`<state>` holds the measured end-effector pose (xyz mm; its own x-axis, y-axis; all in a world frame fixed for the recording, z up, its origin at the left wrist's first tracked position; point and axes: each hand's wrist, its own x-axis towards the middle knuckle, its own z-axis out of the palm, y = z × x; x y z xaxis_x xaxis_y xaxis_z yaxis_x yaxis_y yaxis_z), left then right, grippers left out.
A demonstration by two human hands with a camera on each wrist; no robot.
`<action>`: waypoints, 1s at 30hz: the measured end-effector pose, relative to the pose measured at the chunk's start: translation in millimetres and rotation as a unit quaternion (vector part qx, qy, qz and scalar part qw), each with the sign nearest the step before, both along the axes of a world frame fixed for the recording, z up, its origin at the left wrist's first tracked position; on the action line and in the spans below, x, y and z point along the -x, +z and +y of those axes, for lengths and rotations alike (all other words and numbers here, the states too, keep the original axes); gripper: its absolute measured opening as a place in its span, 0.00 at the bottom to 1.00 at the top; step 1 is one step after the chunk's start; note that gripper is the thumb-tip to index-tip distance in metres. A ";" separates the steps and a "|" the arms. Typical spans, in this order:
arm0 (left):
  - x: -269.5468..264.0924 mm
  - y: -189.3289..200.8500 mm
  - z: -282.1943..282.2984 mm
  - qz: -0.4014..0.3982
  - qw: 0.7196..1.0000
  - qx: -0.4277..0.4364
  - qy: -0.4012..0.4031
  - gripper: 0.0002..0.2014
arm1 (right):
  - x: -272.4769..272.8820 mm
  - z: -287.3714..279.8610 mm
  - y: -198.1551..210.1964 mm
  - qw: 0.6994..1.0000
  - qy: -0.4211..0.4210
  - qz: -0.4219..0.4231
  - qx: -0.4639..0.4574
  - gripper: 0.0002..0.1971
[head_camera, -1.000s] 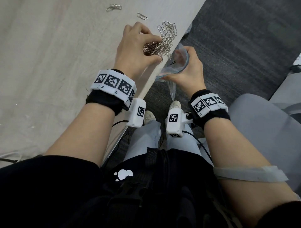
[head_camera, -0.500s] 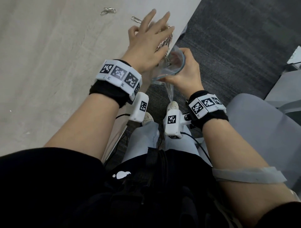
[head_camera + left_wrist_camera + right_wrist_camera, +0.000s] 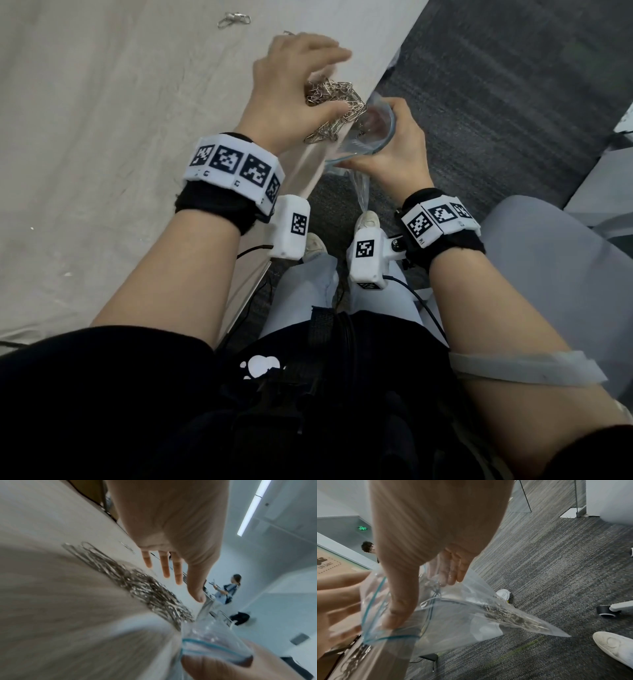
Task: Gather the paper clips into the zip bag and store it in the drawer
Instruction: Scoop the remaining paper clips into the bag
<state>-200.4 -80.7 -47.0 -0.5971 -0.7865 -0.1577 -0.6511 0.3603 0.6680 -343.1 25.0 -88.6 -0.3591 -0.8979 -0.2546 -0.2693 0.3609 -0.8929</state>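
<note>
A pile of silver paper clips lies at the table's right edge, and some of them hang over it. My left hand is cupped over the pile; in the left wrist view its fingers stretch straight above the clips. Just below the edge, my right hand holds the clear zip bag with its mouth open toward the clips. In the right wrist view, thumb and fingers pinch the blue-lined rim of the bag, and several clips lie in its lower corner.
A few loose clips lie farther back on the beige table. A grey chair stands at my right on dark carpet, and a caster is nearby. My white shoes are below the bag. No drawer is in view.
Half a second ago my left hand reached forward past the pile with its fingers straight. It has since drawn back over the clips, dragging them to the edge above the bag. The right hand stayed in place.
</note>
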 end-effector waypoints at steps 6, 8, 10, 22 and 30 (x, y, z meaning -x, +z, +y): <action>-4.8 1.5 1.4 -0.113 0.993 -0.011 -0.029 0.32 | -0.7 0.1 -0.3 1.000 -0.004 -0.009 0.012 0.36; -0.3 -0.7 3.5 -0.095 0.995 -0.022 -0.038 0.32 | -1.5 -0.2 0.2 1.000 -0.005 -0.014 0.009 0.35; 4.2 -2.4 7.6 -0.073 0.996 -0.024 -0.035 0.29 | -1.8 -0.4 0.6 1.000 -0.010 -0.020 0.008 0.35; 15.1 -2.1 13.4 -0.045 0.994 -0.020 -0.097 0.19 | -1.2 -1.0 1.5 1.000 -0.006 -0.025 -0.004 0.34; -3.1 2.9 6.8 0.072 0.996 -0.034 0.046 0.26 | -2.2 -0.4 4.7 1.000 0.000 -0.019 0.001 0.39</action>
<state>-197.3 -74.0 -44.0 -0.5440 -0.8288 -0.1306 -0.5741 0.2542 0.7783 -341.0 24.6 -83.9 -0.3486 -0.8986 -0.2663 -0.2354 0.3590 -0.9032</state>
